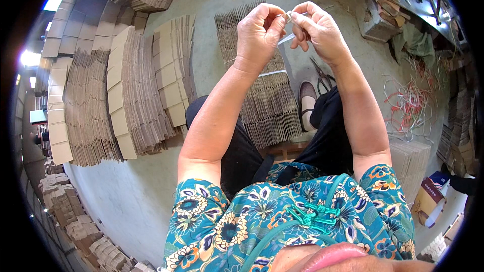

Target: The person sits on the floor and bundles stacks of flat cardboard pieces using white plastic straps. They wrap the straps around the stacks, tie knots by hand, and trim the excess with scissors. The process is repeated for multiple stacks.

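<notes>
My left hand (259, 32) and my right hand (318, 31) meet fingertip to fingertip above the far part of a long stack of folded cardboard (269, 103). Both hands are closed in a pinch on a thin white strap (286, 40), a length of which shows below the fingers. How its ends lie between the fingertips is too small to make out. A white band (273, 73) crosses the top of the stack, which lies on the floor between my legs.
Dark-handled scissors (323, 76) lie by my shoe (306, 103), right of the stack. Rows of folded cardboard (138, 90) stand at the left. Tangled red and white straps (409, 102) cover floor at the right, near an open carton (428, 201).
</notes>
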`<state>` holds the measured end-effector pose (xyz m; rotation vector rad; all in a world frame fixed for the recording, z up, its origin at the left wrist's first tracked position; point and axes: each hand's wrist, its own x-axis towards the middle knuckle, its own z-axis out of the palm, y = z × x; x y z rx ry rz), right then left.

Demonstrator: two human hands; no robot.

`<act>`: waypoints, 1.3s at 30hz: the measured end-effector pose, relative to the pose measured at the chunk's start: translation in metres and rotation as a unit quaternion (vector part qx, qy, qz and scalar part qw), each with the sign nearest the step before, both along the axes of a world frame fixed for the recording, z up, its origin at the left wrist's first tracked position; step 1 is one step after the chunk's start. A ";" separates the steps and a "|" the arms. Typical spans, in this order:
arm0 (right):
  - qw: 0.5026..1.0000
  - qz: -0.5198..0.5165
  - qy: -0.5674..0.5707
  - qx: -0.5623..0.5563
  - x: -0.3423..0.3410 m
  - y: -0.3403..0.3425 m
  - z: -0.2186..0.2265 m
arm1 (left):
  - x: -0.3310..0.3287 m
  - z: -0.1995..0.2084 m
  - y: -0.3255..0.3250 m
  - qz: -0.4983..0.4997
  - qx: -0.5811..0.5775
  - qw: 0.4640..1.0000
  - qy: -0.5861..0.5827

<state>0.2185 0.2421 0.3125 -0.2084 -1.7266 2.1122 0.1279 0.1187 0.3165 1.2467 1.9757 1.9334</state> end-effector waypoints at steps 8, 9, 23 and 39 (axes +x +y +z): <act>0.943 -0.141 -0.029 0.300 0.002 -0.004 -0.001 | 0.001 0.000 -0.002 0.000 -0.026 0.999 0.021; 0.920 -0.169 -0.016 0.353 0.001 -0.004 -0.002 | 0.001 0.001 -0.002 -0.005 -0.031 0.999 0.017; 0.875 -0.293 -0.037 0.384 0.013 0.026 0.003 | 0.012 0.001 -0.006 -0.094 -0.148 0.974 0.143; 0.852 -0.296 -0.230 0.365 0.041 0.155 -0.116 | -0.043 -0.023 -0.053 -0.076 -0.312 0.947 0.024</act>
